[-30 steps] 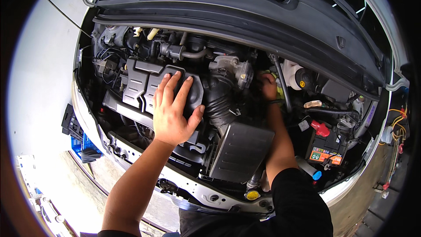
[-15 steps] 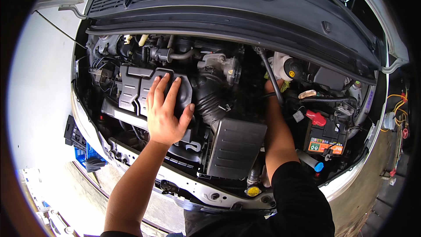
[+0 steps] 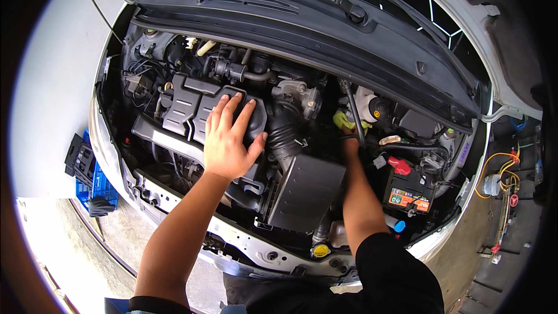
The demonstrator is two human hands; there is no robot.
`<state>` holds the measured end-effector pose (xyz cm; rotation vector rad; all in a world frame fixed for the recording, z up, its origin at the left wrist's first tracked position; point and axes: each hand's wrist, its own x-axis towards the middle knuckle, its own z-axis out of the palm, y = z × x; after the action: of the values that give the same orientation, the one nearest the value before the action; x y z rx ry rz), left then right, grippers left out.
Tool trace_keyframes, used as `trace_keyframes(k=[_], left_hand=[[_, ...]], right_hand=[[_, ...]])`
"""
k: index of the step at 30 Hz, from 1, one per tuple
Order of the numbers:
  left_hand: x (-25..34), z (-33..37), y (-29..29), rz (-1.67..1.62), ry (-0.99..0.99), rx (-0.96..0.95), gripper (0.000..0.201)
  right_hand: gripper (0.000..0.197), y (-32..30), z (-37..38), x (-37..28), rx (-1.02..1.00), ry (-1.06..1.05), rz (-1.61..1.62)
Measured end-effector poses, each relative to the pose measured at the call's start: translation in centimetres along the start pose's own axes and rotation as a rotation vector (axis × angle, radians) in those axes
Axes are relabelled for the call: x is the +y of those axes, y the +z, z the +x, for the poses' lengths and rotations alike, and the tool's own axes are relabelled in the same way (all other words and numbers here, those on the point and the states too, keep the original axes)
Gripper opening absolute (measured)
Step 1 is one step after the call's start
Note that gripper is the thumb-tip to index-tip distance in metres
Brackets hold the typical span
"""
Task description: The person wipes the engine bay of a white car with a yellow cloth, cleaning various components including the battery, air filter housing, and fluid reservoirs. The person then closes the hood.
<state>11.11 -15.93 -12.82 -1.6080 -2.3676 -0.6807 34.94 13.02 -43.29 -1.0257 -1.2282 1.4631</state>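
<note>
My left hand (image 3: 233, 142) lies flat on the black plastic engine cover (image 3: 189, 104), its fingers spread and holding nothing. My right arm reaches deep into the engine bay, past the black air filter box (image 3: 308, 192). At its end, my right hand (image 3: 350, 144) grips a yellow-green cloth (image 3: 342, 120), bunched beside the white fluid reservoir (image 3: 364, 102) with its black cap (image 3: 381, 107). A dark rod or hose (image 3: 353, 110) crosses in front of the cloth, and the fingers are mostly hidden.
A battery (image 3: 410, 192) with a red terminal cover (image 3: 399, 166) sits right of my right forearm. Left of the box runs a ribbed black intake hose (image 3: 283, 131). A yellow-capped filler (image 3: 320, 250) is near the front edge. A blue crate (image 3: 103, 186) stands outside at left.
The view has tilted, shifting the engine bay. More of the cloth shows now beside the reservoir, at my right hand. My left hand stays on the engine cover.
</note>
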Motion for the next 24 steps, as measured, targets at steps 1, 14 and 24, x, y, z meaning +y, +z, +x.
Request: trace_keyframes(k=[1, 14, 24], left_hand=[[0.0, -0.1, 0.0, -0.002, -0.001, 0.003, 0.066], [-0.3, -0.7, 0.6, 0.000, 0.021, 0.060, 0.066], [-0.1, -0.7, 0.4, -0.005, 0.023, 0.058, 0.065]], right_hand=[[0.018, -0.1, -2.4, -1.7, 0.104, -0.010, -0.110], [0.018, 2.7, -14.5, -25.0, 0.214, -0.658, -0.495], [0.048, 5.4, 0.0, -32.5, -0.779, -0.441, -1.316]])
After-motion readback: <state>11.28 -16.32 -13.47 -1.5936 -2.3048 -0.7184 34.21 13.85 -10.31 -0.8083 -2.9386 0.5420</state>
